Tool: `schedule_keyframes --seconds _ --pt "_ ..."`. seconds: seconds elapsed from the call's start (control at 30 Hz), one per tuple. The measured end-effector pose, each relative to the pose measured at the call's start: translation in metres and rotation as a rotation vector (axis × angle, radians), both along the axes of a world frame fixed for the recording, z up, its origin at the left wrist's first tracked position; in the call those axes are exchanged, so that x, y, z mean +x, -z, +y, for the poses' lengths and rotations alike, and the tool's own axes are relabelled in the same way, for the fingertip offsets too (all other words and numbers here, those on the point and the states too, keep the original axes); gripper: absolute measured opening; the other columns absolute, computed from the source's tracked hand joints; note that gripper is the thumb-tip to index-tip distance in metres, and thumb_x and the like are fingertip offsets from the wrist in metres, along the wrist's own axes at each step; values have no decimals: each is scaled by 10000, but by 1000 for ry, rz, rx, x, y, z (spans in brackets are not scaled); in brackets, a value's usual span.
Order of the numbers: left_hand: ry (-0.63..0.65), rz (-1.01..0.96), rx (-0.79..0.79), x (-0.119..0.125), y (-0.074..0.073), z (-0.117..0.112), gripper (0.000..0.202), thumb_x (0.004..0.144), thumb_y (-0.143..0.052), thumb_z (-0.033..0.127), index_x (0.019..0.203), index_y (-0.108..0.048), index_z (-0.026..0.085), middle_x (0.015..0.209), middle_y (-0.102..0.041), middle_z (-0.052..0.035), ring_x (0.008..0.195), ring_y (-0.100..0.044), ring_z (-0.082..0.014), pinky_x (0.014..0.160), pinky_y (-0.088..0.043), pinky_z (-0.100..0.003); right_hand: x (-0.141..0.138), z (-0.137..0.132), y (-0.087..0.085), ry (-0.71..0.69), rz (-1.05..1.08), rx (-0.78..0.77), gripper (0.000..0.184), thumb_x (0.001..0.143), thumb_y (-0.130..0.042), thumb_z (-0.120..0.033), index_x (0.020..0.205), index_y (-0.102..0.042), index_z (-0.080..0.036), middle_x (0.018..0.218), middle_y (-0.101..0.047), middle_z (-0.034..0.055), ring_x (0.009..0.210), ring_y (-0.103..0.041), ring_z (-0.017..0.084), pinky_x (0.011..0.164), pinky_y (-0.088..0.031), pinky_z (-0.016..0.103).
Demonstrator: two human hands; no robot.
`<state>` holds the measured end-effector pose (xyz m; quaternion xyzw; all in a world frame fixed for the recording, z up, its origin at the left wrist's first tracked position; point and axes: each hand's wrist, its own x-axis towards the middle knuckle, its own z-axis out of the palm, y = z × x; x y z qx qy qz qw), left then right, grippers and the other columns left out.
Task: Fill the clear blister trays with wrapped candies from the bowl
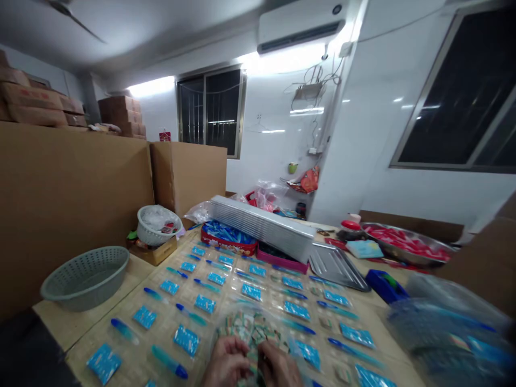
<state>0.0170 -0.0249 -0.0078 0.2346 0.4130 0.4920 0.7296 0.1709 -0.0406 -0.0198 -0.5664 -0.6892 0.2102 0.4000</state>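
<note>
Both my hands sit at the bottom edge, close together over a clear bag of small green and tan packets [245,328]. My left hand [226,363] has its fingers curled into the pile of packets. My right hand [280,368] is curled beside it, fingers bent on the same packets. What each one pinches is blurred. Around them the wooden table [76,322] is covered with rows of clear sleeves holding blue sachets [186,338] and blue pens [169,363].
A grey plastic basket [86,277] stands at the left, a white basket [157,226] behind it. A stack of metal trays [262,226], a loose tray [336,266], a steel bowl of red items [407,244] and plastic bags [447,328] lie right. Cardboard boxes [68,199] wall the left.
</note>
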Motion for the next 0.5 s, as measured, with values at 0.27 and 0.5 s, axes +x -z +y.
schedule_keyframes --seconds 0.27,0.5 --pt "-7 244 143 -16 -30 -7 225 424 -747 147 614 -628 130 537 -583 28 504 -523 -94 500 -411 -201 -1 -13 -38 -55 371 -243 175 697 -588 -339 719 -628 -170 587 -498 -17 551 -443 131 528 -342 237" --pt "33 301 200 -10 -22 -10 180 497 -712 155 660 -643 123 557 -598 21 468 -525 -93 443 -398 -191 -9 -19 -32 -129 542 -351 193 648 -681 -318 718 -572 -176 617 -493 -33 546 -446 106 517 -347 217"
